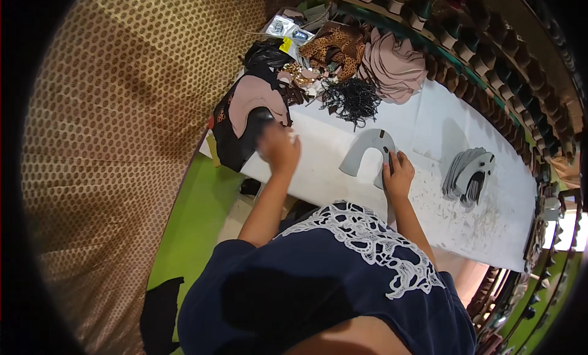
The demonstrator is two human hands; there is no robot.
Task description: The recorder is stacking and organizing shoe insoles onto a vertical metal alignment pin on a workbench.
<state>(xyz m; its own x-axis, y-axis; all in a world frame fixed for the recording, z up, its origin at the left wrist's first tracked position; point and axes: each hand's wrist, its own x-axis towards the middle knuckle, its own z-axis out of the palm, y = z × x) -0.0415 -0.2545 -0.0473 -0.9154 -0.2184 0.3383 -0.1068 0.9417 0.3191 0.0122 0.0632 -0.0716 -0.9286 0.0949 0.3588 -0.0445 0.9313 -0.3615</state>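
Observation:
A flat grey U-shaped piece with small dark slots near its curve lies on the white-covered table. My right hand grips its right leg, with thumb and fingers at the edge. Over at the table's left end, my left hand is beside a dark rounded object. The fingers of that hand are smeared, so their hold cannot be made out. Just beyond it, pink curved pieces rest on black material.
A stack of grey U-shaped pieces stands on the right, near scattered scraps. At the back are a pink pile, leopard-print material and black tangled strips. Shelves of shoes run along the far side; a patterned gold curtain hangs left.

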